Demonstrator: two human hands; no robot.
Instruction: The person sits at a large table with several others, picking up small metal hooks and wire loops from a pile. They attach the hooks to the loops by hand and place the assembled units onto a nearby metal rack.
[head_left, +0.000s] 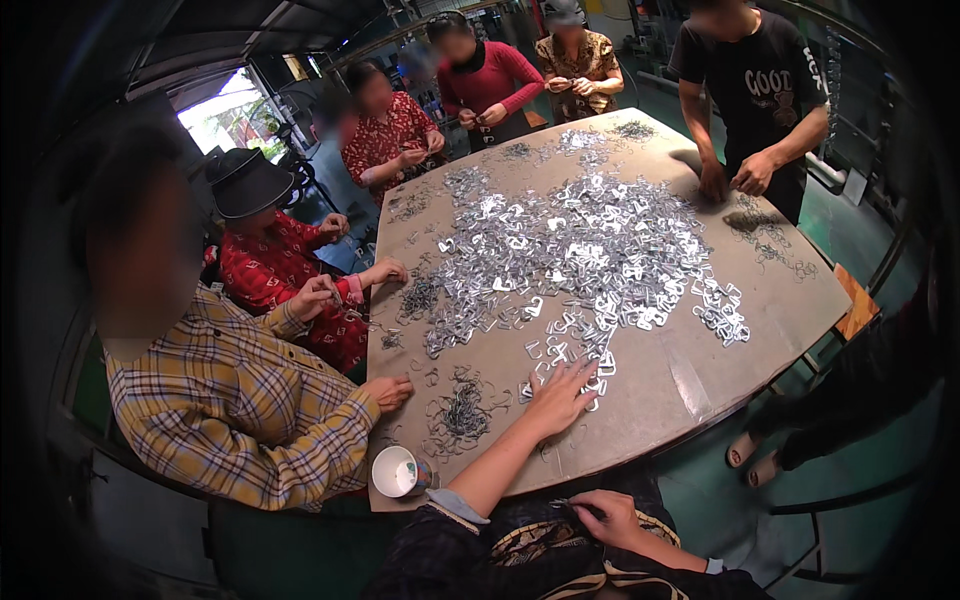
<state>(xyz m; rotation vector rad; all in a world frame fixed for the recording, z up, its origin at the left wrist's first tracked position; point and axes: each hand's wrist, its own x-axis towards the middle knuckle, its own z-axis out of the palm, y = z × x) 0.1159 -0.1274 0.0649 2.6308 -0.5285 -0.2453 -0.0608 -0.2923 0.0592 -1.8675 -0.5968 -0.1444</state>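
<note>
My left hand reaches over the near edge of the table, fingers spread flat on a few shiny metal clips at the near fringe of a big heap of clips. My right hand stays low by my lap, below the table edge, fingers closed on a small thin metal piece that is too small to make out. A heap of dark wire pieces lies just left of my left hand.
A white paper cup stands at the table's near left corner. Several people sit or stand round the table, handling clips; a plaid-sleeved hand rests near the dark wires. Someone's sandalled feet stand at the right on the green floor.
</note>
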